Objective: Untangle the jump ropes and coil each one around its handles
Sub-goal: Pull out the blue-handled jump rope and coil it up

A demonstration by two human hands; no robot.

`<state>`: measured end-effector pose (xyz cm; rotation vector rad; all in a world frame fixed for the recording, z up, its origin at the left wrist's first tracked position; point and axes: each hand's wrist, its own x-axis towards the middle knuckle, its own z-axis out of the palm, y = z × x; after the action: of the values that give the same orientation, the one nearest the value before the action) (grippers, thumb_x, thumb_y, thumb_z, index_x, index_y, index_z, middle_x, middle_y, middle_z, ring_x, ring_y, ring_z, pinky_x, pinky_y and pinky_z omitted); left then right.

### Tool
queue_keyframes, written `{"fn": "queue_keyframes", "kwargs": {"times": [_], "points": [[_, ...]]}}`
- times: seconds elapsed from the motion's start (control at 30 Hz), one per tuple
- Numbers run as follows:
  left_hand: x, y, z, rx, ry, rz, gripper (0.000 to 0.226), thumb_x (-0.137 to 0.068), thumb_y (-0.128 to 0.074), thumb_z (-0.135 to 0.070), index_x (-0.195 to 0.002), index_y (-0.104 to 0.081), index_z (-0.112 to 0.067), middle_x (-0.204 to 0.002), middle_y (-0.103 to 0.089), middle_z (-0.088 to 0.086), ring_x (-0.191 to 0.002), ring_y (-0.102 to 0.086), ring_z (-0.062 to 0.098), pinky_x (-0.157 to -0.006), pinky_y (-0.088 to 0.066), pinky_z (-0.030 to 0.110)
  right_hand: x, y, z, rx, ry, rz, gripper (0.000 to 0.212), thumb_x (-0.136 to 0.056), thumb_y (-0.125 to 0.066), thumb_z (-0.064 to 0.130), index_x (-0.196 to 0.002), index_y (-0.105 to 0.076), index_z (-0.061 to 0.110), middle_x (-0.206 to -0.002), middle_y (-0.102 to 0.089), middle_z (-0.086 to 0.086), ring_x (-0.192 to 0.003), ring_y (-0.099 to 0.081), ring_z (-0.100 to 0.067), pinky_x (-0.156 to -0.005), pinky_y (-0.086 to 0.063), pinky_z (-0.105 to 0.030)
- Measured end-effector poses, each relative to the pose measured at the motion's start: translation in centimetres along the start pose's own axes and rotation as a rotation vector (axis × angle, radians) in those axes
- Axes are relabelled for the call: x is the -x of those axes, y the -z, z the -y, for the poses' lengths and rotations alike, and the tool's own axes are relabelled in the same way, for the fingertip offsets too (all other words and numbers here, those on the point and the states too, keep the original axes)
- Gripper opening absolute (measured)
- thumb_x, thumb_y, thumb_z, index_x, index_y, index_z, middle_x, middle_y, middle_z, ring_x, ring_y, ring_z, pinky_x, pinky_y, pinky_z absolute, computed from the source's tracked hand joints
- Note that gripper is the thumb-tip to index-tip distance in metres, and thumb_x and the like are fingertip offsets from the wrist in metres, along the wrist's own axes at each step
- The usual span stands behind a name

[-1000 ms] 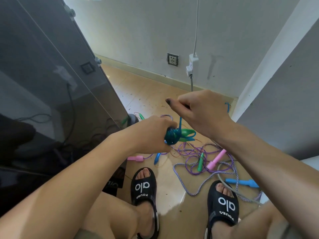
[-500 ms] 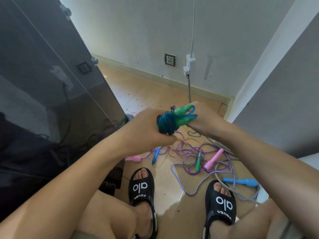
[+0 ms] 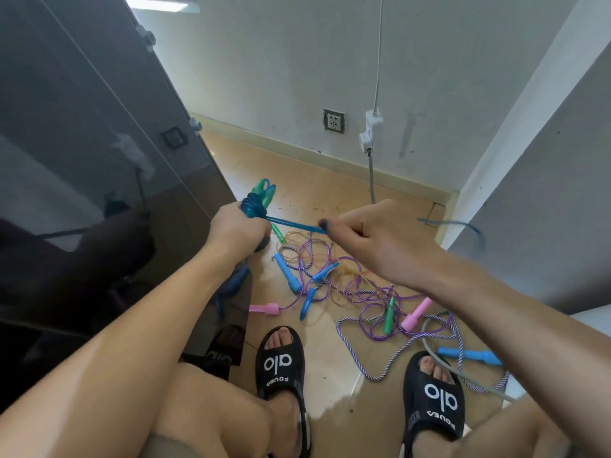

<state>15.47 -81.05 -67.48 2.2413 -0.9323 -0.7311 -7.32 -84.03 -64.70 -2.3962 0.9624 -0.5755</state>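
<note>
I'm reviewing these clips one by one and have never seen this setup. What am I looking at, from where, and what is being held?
There is no machine: a person wears a camera on the head, looking down at their own arms, knees and sandals. The left hand grips a bundle of green handles wrapped in blue rope. The right hand pinches that rope's free stretch, pulled taut between the hands. On the floor lies a tangle of other ropes with pink, blue and green handles, not yet sorted. A wall socket is behind.
</note>
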Motion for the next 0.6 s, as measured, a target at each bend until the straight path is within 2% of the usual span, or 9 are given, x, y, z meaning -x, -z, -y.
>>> {"fn": "queue_keyframes", "kwargs": {"times": [0.07,0.13,0.23,0.3,0.37,0.5,0.6], "points": [[0.4,-1.1,-0.2,-0.202,-0.107,0.071,0.006,-0.077,-0.066,-0.013,-0.082,-0.065,-0.015,-0.081,-0.067,0.007,-0.076,-0.064,0.026,-0.066,-0.052,0.033,0.0,-0.2,1.5,0.061,0.067,-0.047,0.053,-0.101,-0.047,0.042,-0.06,-0.029,0.014,-0.05,-0.029,-0.005,-0.049,-0.027,-0.018,-0.048,-0.021,-0.032],[1.6,-2.5,-0.5,-0.395,-0.219,0.202,0.008,-0.078,-0.061,-0.013,-0.078,-0.059,-0.02,-0.079,-0.064,0.003,-0.075,-0.064,0.022,-0.063,-0.051,0.03,-0.5,0.0,2.1,0.058,0.084,-0.115,0.053,-0.1,-0.049,0.041,-0.056,-0.03,0.016,-0.049,-0.027,-0.005,-0.05,-0.026,-0.019,-0.048,-0.02,-0.031],[3.4,-4.5,-1.0,-0.557,-0.466,0.371,0.023,-0.078,-0.064,-0.014,-0.1,-0.065,-0.022,-0.086,-0.063,-0.004,-0.085,-0.064,0.021,-0.075,-0.057,0.035,-1.6,1.2,1.0,0.031,0.016,-0.278,0.054,-0.096,-0.05,0.043,-0.055,-0.023,0.019,-0.047,-0.025,-0.004,-0.05,-0.025,-0.018,-0.05,-0.023,-0.035],[4.7,-5.1,-1.2,-0.554,-0.611,0.48,0.033,-0.076,-0.069,-0.017,-0.108,-0.066,-0.028,-0.089,-0.066,-0.004,-0.085,-0.063,0.018,-0.076,-0.057,0.035,-2.0,2.2,-0.5,0.07,-0.043,-0.346,0.057,-0.097,-0.051,0.044,-0.054,-0.025,0.018,-0.044,-0.027,-0.004,-0.048,-0.028,-0.018,-0.05,-0.026,-0.034],[5.7,-5.1,-1.7,-0.527,-0.704,0.572,0.029,-0.077,-0.072,-0.018,-0.103,-0.066,-0.027,-0.088,-0.067,-0.004,-0.08,-0.062,0.015,-0.072,-0.055,0.031,-2.2,2.7,-2.1,0.119,-0.107,-0.368,0.057,-0.098,-0.05,0.044,-0.054,-0.029,0.015,-0.044,-0.03,-0.003,-0.047,-0.03,-0.018,-0.051,-0.026,-0.033],[7.9,-4.7,-3.0,-0.443,-0.813,0.612,0.021,-0.075,-0.073,-0.016,-0.092,-0.061,-0.02,-0.075,-0.063,-0.002,-0.067,-0.056,0.015,-0.062,-0.046,0.029,-2.3,2.6,-4.3,0.177,-0.18,-0.343,0.057,-0.098,-0.048,0.046,-0.055,-0.034,0.01,-0.047,-0.033,-0.005,-0.052,-0.036,-0.023,-0.051,-0.026,-0.033],[9.5,-3.9,-4.1,-0.281,-0.841,0.647,0.017,-0.073,-0.071,-0.023,-0.087,-0.063,-0.017,-0.07,-0.06,0.003,-0.061,-0.054,0.016,-0.058,-0.044,0.031,-2.4,1.9,-4.7,0.138,-0.205,-0.268,0.06,-0.098,-0.047,0.049,-0.055,-0.036,0.009,-0.044,-0.033,-0.004,-0.049,-0.036,-0.02,-0.051,-0.028,-0.033]]}}
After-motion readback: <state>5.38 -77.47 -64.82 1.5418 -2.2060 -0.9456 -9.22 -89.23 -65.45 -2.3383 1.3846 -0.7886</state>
